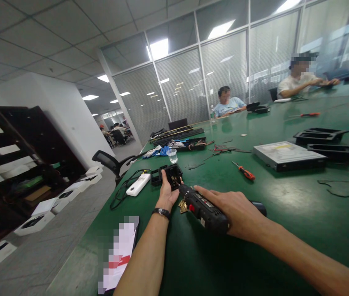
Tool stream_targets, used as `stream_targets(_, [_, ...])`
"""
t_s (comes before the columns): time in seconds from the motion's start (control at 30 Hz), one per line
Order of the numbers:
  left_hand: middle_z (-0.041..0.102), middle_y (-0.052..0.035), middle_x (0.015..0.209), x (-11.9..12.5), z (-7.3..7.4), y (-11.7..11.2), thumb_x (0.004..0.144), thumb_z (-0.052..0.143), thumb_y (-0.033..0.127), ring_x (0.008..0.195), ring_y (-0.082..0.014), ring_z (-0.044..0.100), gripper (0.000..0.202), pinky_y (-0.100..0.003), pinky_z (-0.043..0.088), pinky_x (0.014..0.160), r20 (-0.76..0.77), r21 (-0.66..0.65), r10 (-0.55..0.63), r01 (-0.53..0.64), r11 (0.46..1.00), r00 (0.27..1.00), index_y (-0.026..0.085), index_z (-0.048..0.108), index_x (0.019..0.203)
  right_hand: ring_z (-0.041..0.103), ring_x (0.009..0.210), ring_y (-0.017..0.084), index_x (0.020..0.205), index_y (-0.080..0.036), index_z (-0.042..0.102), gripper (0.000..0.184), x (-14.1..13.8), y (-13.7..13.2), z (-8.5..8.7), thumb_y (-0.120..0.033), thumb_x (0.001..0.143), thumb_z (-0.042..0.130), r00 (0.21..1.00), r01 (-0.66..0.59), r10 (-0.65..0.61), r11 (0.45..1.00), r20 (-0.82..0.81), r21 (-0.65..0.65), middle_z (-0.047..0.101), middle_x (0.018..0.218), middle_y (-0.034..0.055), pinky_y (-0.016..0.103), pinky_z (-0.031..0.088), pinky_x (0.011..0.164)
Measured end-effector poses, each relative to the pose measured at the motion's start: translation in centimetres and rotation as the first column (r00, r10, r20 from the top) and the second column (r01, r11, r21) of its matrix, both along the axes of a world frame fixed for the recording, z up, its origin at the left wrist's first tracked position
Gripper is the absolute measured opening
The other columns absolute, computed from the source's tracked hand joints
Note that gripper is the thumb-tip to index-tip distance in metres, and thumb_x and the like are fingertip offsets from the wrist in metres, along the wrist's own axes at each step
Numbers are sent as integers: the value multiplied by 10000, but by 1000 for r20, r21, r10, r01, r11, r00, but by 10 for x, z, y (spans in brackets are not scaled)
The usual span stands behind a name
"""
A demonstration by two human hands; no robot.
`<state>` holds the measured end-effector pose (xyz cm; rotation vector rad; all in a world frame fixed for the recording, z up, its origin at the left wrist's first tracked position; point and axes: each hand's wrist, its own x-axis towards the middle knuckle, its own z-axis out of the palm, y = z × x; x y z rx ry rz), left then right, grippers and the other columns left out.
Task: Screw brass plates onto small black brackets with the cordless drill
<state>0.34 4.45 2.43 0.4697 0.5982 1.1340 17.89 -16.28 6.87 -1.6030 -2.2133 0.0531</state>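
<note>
My right hand (239, 209) is wrapped round a black cordless drill (205, 205) with a red switch on its side. The drill's nose points away to the left, at a black plastic box-shaped part (172, 176). That part is gripped by my left hand (168, 191), thumb along its near side. Small brass-coloured pieces show inside it, and the bit's tip is too small to make out. Just below, several brass-coloured metal pieces (182, 205) lie on the green table (211, 259). A second black plastic frame (156, 177) sits left of the held part.
Nearby are a white power bank (138, 184) with a black cable, a clear plastic cup (172, 156) and a phone (121, 255). A red screwdriver (246, 172), a silver disc drive (288, 155) and black trays (334, 153) lie rightward. Two people sit across the table.
</note>
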Motion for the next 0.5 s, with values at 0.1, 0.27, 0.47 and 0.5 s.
stream_targets(0.1, [661,-108,803,0,-1,2,915,597,665,684,-178,646,597,-290,565,615,-15,21,-1,2,1000,1000,80,675,1000,732,1104,372,1632,-251,309,902,0,1,-2,-394,807,643,1000,7,-7,1000,-1,2,700,1377,112,482,564,833])
stream_targets(0.27, [659,-105,800,0,-2,2,907,589,687,689,-178,641,618,-288,563,613,-14,1,0,0,1000,1000,83,676,1003,727,1120,363,1632,-266,311,920,2,2,-4,-379,788,661,1000,2,-2,1000,-10,16,703,1375,104,456,558,819])
stream_targets(0.47, [660,-111,798,1,-2,1,917,581,678,698,-187,644,612,-298,569,617,-31,21,10,-10,1000,999,78,681,990,735,1082,372,1644,-281,280,951,1,2,-6,-385,780,665,1000,20,-20,1000,18,7,699,1379,104,469,557,799])
stream_targets(0.5, [661,-111,797,1,-2,1,919,577,679,696,-187,643,613,-298,569,616,-32,24,10,-9,1000,999,79,681,985,735,1083,371,1645,-282,278,958,2,2,-7,-383,777,669,1000,22,-22,1000,21,9,695,1385,108,466,556,800])
